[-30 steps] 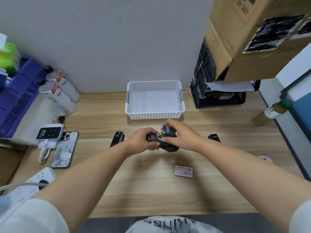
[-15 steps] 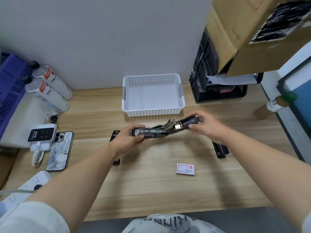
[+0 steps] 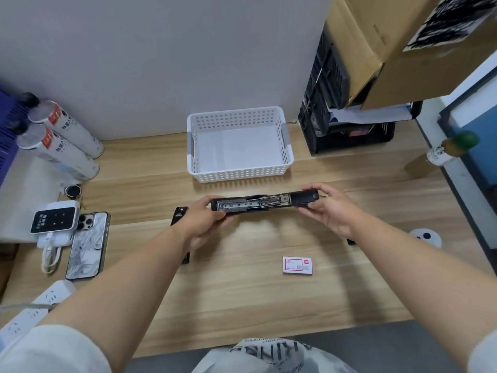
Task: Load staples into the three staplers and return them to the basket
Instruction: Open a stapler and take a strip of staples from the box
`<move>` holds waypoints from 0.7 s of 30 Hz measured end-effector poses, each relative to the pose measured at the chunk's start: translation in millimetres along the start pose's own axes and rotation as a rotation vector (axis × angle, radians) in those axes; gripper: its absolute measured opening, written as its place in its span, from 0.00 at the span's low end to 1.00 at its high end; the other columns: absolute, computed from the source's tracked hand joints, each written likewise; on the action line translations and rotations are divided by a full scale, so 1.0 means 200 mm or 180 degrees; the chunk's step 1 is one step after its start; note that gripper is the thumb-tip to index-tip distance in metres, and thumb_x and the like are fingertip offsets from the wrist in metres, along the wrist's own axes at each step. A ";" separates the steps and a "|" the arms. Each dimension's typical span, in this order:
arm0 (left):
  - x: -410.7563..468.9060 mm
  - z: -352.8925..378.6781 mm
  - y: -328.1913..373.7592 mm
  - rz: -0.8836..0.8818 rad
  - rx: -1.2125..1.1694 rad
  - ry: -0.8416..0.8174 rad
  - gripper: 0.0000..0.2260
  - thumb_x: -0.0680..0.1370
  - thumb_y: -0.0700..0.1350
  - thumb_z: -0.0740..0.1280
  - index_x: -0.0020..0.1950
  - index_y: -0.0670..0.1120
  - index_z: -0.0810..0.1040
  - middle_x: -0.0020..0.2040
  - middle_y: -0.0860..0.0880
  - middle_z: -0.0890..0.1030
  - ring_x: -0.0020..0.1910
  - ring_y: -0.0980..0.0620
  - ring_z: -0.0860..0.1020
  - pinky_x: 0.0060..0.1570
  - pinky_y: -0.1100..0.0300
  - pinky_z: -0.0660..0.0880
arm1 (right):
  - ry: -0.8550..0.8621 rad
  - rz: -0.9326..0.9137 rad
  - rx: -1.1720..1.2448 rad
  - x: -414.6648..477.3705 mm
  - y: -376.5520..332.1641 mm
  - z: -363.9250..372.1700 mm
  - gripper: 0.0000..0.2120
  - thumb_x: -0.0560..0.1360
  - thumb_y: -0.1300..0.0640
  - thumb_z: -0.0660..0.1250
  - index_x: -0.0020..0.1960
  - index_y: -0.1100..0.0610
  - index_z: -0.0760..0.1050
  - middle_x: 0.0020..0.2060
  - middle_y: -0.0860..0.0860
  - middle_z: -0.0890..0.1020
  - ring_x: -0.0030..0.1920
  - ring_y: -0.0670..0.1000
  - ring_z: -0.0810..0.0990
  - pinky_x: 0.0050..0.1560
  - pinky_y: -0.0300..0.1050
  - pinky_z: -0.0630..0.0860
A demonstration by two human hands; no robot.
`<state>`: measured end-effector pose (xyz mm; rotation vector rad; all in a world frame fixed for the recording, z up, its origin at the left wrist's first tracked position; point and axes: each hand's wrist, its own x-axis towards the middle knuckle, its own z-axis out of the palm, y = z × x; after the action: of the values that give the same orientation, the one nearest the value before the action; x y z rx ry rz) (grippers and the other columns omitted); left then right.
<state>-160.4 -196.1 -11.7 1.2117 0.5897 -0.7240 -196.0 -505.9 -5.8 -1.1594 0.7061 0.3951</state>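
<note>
Black metal stapler (image 3: 265,203) swung fully open | left hand (image 3: 200,224) grips base, right hand (image 3: 329,211) grips lid | rigid, hinged; hold by ends, clear of spring

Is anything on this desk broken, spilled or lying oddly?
Nothing looks broken or spilled. The black stapler, folded flat open between the left hand and right hand, is opened for loading. The white perforated basket is empty; the small red-and-white staple box lies flat.

Two upright spray cans (image 3: 64,141), a marbled phone (image 3: 87,246), a power strip (image 3: 29,313) at left; cardboard box (image 3: 398,49) over black crate (image 3: 349,130)
</note>
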 end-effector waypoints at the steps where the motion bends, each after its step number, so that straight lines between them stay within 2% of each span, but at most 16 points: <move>1: 0.01 0.02 -0.02 0.0059 0.0183 0.0175 0.14 0.81 0.28 0.61 0.66 0.38 0.73 0.62 0.35 0.80 0.56 0.39 0.84 0.51 0.54 0.82 | 0.0045 0.0017 -0.0043 0.00 0.01 0.02 0.23 0.75 0.81 0.55 0.60 0.62 0.78 0.64 0.67 0.75 0.58 0.64 0.82 0.50 0.49 0.84; 4: 0.04 0.04 -0.07 0.0094 0.0402 0.0569 0.13 0.82 0.29 0.62 0.66 0.35 0.71 0.59 0.35 0.81 0.50 0.42 0.85 0.45 0.57 0.83 | 0.0119 0.0057 -0.0187 -0.02 0.02 0.04 0.23 0.75 0.79 0.57 0.60 0.60 0.79 0.65 0.65 0.74 0.61 0.64 0.80 0.54 0.51 0.83; 7: 0.08 0.03 -0.12 0.0106 0.0513 0.0766 0.13 0.81 0.29 0.62 0.66 0.36 0.70 0.57 0.34 0.81 0.44 0.44 0.85 0.40 0.60 0.83 | 0.0157 0.0067 -0.0292 -0.03 0.04 0.03 0.23 0.75 0.78 0.59 0.59 0.58 0.80 0.65 0.66 0.75 0.60 0.63 0.81 0.54 0.51 0.83; 10: 0.13 0.03 -0.16 0.0104 0.0824 0.0897 0.10 0.81 0.29 0.63 0.60 0.39 0.71 0.56 0.35 0.80 0.41 0.44 0.85 0.40 0.59 0.84 | 0.0236 0.0000 -0.0297 -0.03 0.06 0.02 0.22 0.75 0.77 0.61 0.59 0.57 0.80 0.65 0.67 0.74 0.54 0.61 0.80 0.53 0.53 0.83; 12: 0.16 0.03 -0.18 0.0120 0.1123 0.1055 0.08 0.81 0.30 0.64 0.53 0.42 0.71 0.55 0.36 0.79 0.39 0.44 0.84 0.44 0.54 0.85 | 0.0244 -0.0105 -0.0277 -0.03 0.07 0.02 0.22 0.75 0.76 0.62 0.60 0.56 0.80 0.65 0.67 0.75 0.51 0.60 0.80 0.53 0.53 0.83; 14: 0.18 0.02 -0.19 0.0145 0.1502 0.1236 0.08 0.80 0.32 0.67 0.51 0.44 0.71 0.57 0.37 0.79 0.42 0.42 0.83 0.53 0.45 0.83 | 0.0280 -0.0180 -0.0321 -0.03 0.08 0.02 0.22 0.75 0.76 0.62 0.60 0.55 0.80 0.63 0.65 0.76 0.49 0.59 0.81 0.54 0.55 0.83; 15: 0.19 0.01 -0.20 0.0193 0.1747 0.1343 0.09 0.79 0.35 0.69 0.54 0.44 0.71 0.57 0.38 0.79 0.46 0.41 0.83 0.55 0.44 0.82 | 0.0303 -0.0206 -0.0352 -0.03 0.08 0.03 0.22 0.75 0.75 0.62 0.60 0.54 0.80 0.60 0.65 0.77 0.47 0.58 0.81 0.55 0.56 0.83; 17: 0.18 0.01 -0.21 0.0289 0.2319 0.1566 0.16 0.77 0.40 0.72 0.58 0.46 0.69 0.55 0.41 0.80 0.50 0.40 0.83 0.53 0.49 0.80 | 0.0333 -0.0254 -0.0425 -0.04 0.09 0.03 0.22 0.76 0.75 0.63 0.62 0.54 0.79 0.56 0.63 0.78 0.44 0.55 0.82 0.57 0.58 0.81; 21: 0.19 0.01 -0.22 0.0554 0.2889 0.1760 0.13 0.76 0.44 0.73 0.52 0.48 0.70 0.55 0.43 0.76 0.48 0.41 0.80 0.47 0.55 0.76 | 0.0291 -0.0341 -0.0544 -0.06 0.10 0.04 0.22 0.77 0.73 0.63 0.64 0.53 0.78 0.49 0.58 0.78 0.38 0.48 0.83 0.59 0.59 0.80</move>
<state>-168.5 -213.1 -66.8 2.3203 0.6042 -0.5013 -214.2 -491.3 -9.7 -1.3779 0.6961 0.3183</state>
